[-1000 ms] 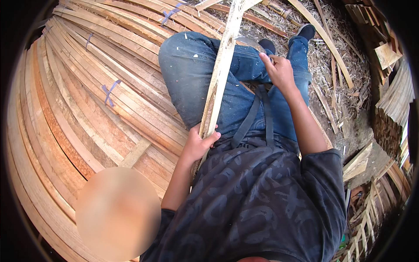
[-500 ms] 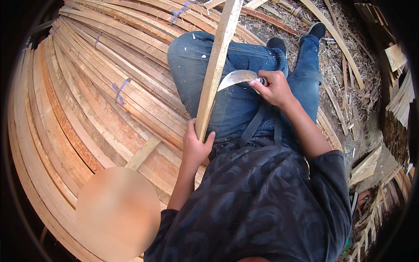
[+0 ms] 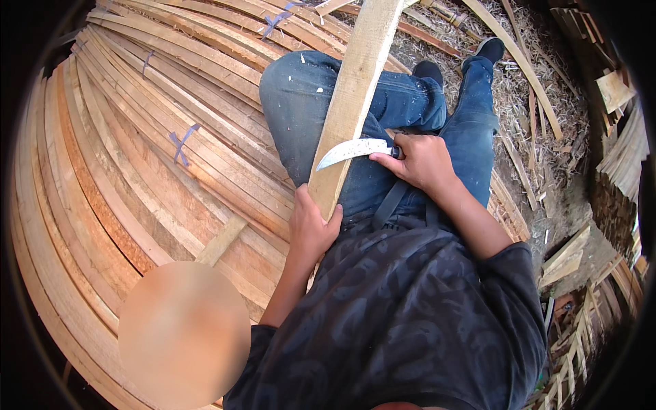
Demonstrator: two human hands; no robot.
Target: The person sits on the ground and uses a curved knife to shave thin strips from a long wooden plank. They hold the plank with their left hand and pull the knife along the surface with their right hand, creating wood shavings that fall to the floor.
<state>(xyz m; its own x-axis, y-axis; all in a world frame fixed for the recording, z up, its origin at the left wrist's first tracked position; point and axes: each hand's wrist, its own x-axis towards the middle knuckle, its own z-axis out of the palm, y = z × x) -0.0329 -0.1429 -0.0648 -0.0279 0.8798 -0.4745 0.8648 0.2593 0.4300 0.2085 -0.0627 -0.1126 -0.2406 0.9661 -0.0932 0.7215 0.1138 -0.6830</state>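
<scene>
A long pale wooden plank (image 3: 355,89) slants up and away from my lap, its broad face turned toward me. Its near end is gripped by my left hand (image 3: 313,224), with the thumb on the right edge and the fingers on the left. My right hand (image 3: 421,162) is closed round the dark handle of a curved knife (image 3: 352,152). The blade lies across the plank's face a little beyond my left hand, its tip pointing left; whether it touches the wood I cannot tell. The fingers' undersides are hidden on both hands.
Bundles of long wooden strips (image 3: 205,147), bound with purple ties (image 3: 183,143), spread over the left side. Shavings (image 3: 540,130) and loose strips (image 3: 523,61) cover the ground at the far right. Wood offcuts (image 3: 567,256) are piled on the right. A round blur hides the lower left.
The plank has been turned so that its broad face shows instead of its narrow edge. The knife has come nearer and to the left, from beside the plank to across it.
</scene>
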